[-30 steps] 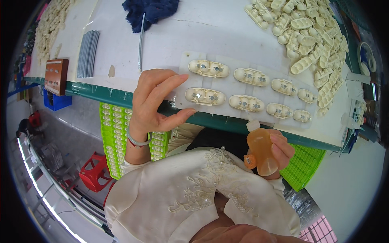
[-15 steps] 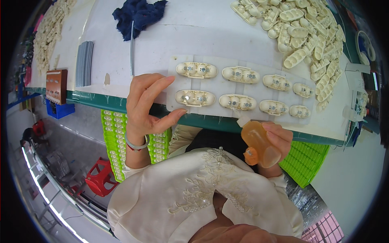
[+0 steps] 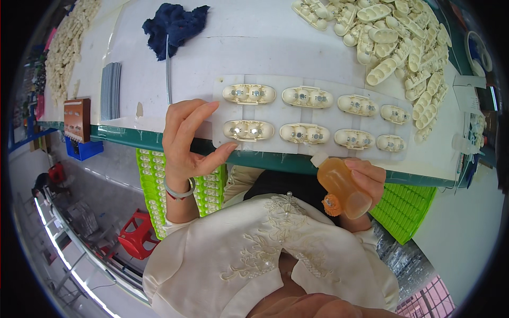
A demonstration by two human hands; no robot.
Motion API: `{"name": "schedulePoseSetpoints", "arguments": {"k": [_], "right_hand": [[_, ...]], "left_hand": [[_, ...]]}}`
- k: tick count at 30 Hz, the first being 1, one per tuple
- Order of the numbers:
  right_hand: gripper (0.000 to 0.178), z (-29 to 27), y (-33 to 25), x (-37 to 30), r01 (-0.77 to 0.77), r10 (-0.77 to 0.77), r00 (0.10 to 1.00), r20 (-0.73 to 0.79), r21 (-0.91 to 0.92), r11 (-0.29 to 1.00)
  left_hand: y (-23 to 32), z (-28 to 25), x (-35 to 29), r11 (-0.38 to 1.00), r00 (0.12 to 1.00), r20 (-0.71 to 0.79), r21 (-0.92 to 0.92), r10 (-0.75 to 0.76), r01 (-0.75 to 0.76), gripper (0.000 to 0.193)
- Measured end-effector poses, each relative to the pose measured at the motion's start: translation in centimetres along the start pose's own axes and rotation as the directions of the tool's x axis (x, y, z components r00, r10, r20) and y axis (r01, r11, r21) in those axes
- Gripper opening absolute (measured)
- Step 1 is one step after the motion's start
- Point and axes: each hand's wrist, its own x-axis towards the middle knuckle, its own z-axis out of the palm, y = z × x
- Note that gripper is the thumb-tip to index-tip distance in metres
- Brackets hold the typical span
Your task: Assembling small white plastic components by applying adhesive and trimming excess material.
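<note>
My left hand (image 3: 185,140) is at the left end of a white board (image 3: 313,114), thumb and fingers spread apart beside its edge. Two rows of cream oval plastic shells (image 3: 304,133) rest on that board, with small shiny metal discs set in them. My right hand (image 3: 369,177) grips a translucent squeeze bottle (image 3: 342,183) of amber liquid just in front of the board. Its white nozzle (image 3: 318,159) points up and left toward the front row, apart from the shells. An orange piece (image 3: 332,205) sticks out at the bottle's lower left side.
Loose cream shells (image 3: 392,47) lie heaped at the back right, with another heap (image 3: 69,40) at far left. A dark blue cloth (image 3: 174,26), a thin rod (image 3: 168,74) and grey strips (image 3: 111,91) lie behind. Green trays (image 3: 405,209) stand below the table's edge.
The bottle's nozzle has drawn back slightly from the front-row shell. The board appears a little further left in view; my left hand keeps its spread pose.
</note>
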Motion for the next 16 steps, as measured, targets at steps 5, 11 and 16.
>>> {"name": "schedulePoseSetpoints", "arguments": {"k": [5, 11, 16], "right_hand": [[0.021, 0.1, -0.1, -0.3, -0.013, 0.013, 0.999, -0.040, 0.002, 1.000], [0.045, -0.8, 0.2, -1.6, -0.011, -0.003, 0.991, -0.137, -0.103, 0.995], [0.047, -1.0, 0.1, -2.0, -0.031, 0.013, 0.992, -0.126, -0.143, 0.989]], "left_hand": [[0.0, 0.1, 0.0, 1.000, 1.000, -0.002, 0.006, 0.005, -0.005, 0.056], [0.0, -0.1, 0.0, 1.000, 1.000, 0.013, 0.007, -0.003, 0.003, 0.057], [0.0, 0.0, -0.1, 1.000, 1.000, 0.009, 0.014, -0.007, 0.006, 0.057]]}}
